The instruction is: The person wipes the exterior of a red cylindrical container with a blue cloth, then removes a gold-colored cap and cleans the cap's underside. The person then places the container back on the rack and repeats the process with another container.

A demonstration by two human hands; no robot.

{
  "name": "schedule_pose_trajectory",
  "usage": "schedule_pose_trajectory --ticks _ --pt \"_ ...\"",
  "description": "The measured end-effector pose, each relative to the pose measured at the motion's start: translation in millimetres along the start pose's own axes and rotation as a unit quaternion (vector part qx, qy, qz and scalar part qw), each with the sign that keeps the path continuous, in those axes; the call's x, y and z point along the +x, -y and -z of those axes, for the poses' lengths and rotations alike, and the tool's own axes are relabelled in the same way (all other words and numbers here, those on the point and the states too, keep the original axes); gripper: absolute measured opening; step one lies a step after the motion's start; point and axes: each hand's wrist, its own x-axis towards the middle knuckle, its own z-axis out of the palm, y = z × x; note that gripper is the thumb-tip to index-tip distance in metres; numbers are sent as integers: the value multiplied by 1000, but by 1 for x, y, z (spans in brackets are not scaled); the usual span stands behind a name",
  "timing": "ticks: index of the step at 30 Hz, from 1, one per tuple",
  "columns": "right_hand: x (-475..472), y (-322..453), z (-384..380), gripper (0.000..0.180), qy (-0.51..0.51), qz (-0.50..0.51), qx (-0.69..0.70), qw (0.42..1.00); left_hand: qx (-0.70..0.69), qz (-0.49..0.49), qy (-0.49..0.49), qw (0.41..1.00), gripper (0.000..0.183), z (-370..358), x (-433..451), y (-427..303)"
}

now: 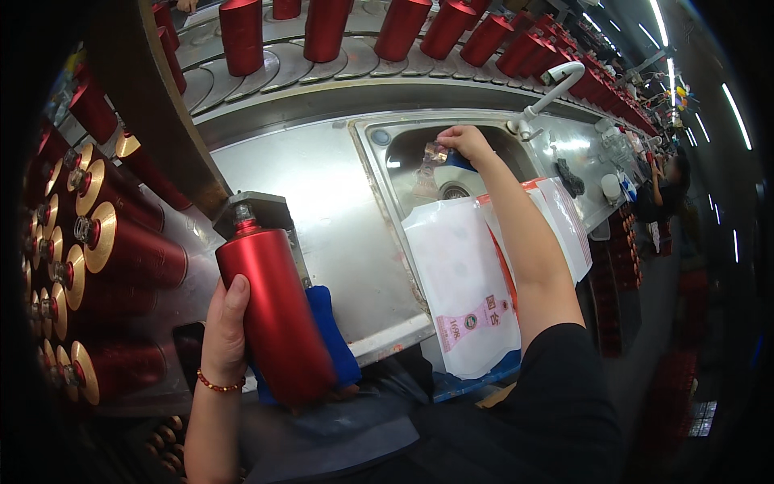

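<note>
My left hand (pixel 227 323) grips a red bottle (pixel 272 302) with a clear glass neck, its neck end tilted away from me. A blue cloth (pixel 332 339) shows behind the bottle's lower part. Over the sink basin (pixel 399 145), my right hand (pixel 464 144) pinches a thin transparent decal film (pixel 430 169) between thumb and fingers. Something dark blue shows just under that hand. Below my right forearm lie white decal sheets (pixel 459 260) with red edges and a printed pink design, overlapping the sink's near rim.
Many red bottles (pixel 133 248) with gold shoulders crowd the left side. More red bottles (pixel 242 36) stand on a curved plate conveyor (pixel 254 72) behind the sink. A white faucet (pixel 562 78) rises at the sink's right corner. Another person (pixel 662 181) is at the far right.
</note>
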Motion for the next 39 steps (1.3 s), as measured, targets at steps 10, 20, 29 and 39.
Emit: schedule_pose_trajectory --ticks 10,20,29,39 --pt "-7 -5 -22 16 -90 51 -328 939 180 -100 -86 975 75 -4 -18 -4" --pt "-194 170 -83 9 -104 390 -284 870 561 -243 14 792 147 -9 -83 -3" --pt "-311 258 -115 7 57 499 -235 832 636 -302 -42 709 136 -11 -80 4" --pt "-306 286 -164 11 283 294 -15 913 359 -226 135 895 149 23 -84 -7"
